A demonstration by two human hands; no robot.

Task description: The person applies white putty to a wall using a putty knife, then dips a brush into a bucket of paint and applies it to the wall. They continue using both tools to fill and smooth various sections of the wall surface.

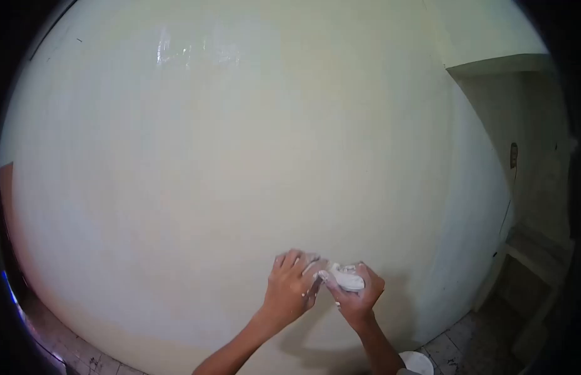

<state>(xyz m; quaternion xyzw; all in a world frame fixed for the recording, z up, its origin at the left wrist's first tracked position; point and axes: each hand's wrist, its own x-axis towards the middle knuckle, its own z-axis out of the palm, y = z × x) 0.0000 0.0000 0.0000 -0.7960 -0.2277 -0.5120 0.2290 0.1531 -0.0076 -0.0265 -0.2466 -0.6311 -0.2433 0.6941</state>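
Observation:
Both hands are raised in front of a pale wall (240, 156), low in the view and right of centre. My right hand (359, 294) is closed around a white, paste-covered lump (349, 281). Beside it on the left, my left hand (290, 281) has bent fingers close to the lump, with white paste on the fingertips; a greyish piece shows at its fingers, too unclear to name. White smears and bits cling to both hands.
At the bottom right, a white round container (417, 362) stands on the tiled floor (450, 344). An alcove with a ledge (540, 253) lies at the right. A brown edge (7, 187) shows at the far left.

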